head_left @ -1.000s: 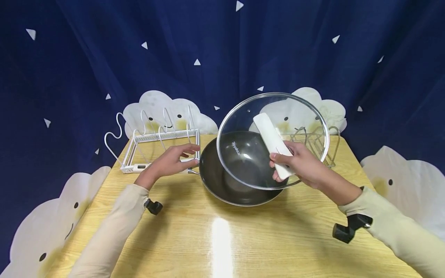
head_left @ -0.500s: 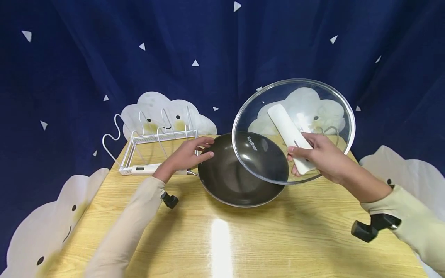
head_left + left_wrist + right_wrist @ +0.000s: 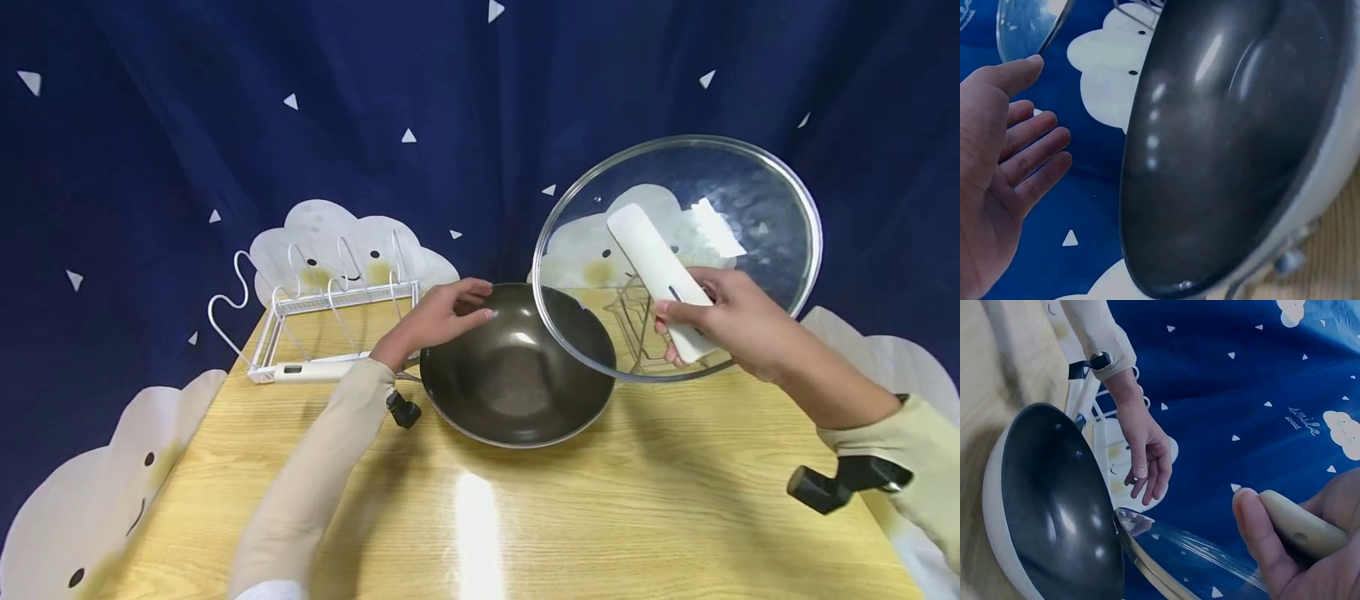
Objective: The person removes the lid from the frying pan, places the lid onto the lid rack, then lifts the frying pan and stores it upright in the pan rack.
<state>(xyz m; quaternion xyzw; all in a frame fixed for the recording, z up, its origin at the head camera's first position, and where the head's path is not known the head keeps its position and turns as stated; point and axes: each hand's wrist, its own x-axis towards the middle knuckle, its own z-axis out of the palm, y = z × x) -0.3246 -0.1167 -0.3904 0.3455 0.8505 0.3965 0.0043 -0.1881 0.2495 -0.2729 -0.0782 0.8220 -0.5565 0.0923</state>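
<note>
My right hand [image 3: 731, 321] grips the white bar handle [image 3: 651, 248] of a large clear glass lid [image 3: 780, 200]. The lid is held in the air, tilted, its left edge overlapping the right rim of a dark wok [image 3: 517, 400] in the head view. The wok rests on the table, its white handle [image 3: 311, 372] pointing left. Over the wok's left rim hovers my left hand [image 3: 442, 317], fingers loosely bent and holding nothing. In the left wrist view this left hand [image 3: 1004, 150] shows apart from the wok [image 3: 1222, 169]. Thumb and handle appear close up in the right wrist view.
A white wire rack [image 3: 341, 297] with wavy dividers stands at the back left, behind the wok's handle. Another wire rack [image 3: 637, 321] at the back right shows through the lid. Behind the wooden table [image 3: 585, 517] hangs a dark blue curtain [image 3: 450, 75].
My right hand has carried the lid right and upward, so it overlaps less of the wok. My left hand has moved right, from near the wok's handle to over its left rim.
</note>
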